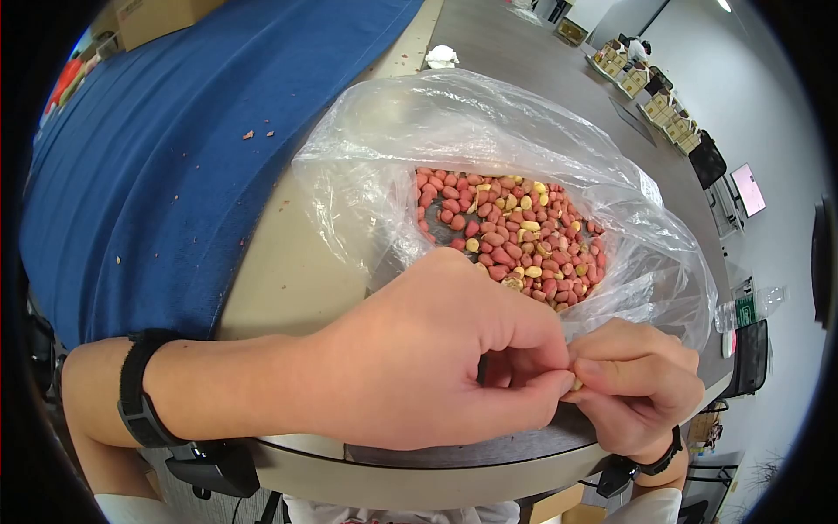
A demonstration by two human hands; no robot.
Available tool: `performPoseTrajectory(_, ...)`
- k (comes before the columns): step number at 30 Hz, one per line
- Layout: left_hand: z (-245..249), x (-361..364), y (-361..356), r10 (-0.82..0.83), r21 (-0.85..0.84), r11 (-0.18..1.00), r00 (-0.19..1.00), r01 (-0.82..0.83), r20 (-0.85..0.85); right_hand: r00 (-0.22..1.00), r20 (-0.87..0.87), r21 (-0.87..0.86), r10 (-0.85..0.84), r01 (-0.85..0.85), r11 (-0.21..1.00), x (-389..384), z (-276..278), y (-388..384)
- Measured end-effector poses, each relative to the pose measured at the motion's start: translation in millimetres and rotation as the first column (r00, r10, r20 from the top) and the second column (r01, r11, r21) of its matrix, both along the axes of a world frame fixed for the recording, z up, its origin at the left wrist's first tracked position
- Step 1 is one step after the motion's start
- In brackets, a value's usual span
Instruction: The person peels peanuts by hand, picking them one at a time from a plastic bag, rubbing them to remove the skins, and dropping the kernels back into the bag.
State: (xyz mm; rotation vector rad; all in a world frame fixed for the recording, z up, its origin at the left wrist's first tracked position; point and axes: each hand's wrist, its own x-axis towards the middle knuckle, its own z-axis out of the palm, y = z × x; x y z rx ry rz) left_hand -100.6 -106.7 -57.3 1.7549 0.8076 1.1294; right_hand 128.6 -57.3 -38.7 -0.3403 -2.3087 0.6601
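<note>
Many red-skinned peanuts [502, 236], a few of them pale yellow, lie in an open clear plastic bag [375, 122] on the table. Just below them in the view, my left hand [454, 358] and my right hand [642, 375] meet at the fingertips. Between the pinched fingers of both hands is a small pale piece [575, 383], mostly hidden, that looks like a peanut. My left hand covers the near left edge of the peanut pile.
Blue cloth [175, 157] covers the left side, with small skin flakes on it. A crumpled white tissue [442, 58] lies beyond the bag. The table's curved edge [419, 485] runs close below my hands. A plastic bottle [758, 307] and chairs are at the right.
</note>
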Motion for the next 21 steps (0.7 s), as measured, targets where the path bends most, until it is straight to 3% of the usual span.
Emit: performPoseTrajectory(21,-0.9,-0.2,0.5,-0.041,0.047,0.998,0.996,0.038,0.080,0.997,-0.038,-0.081,0.060,-0.063,0.995,0.3,1.3,0.4)
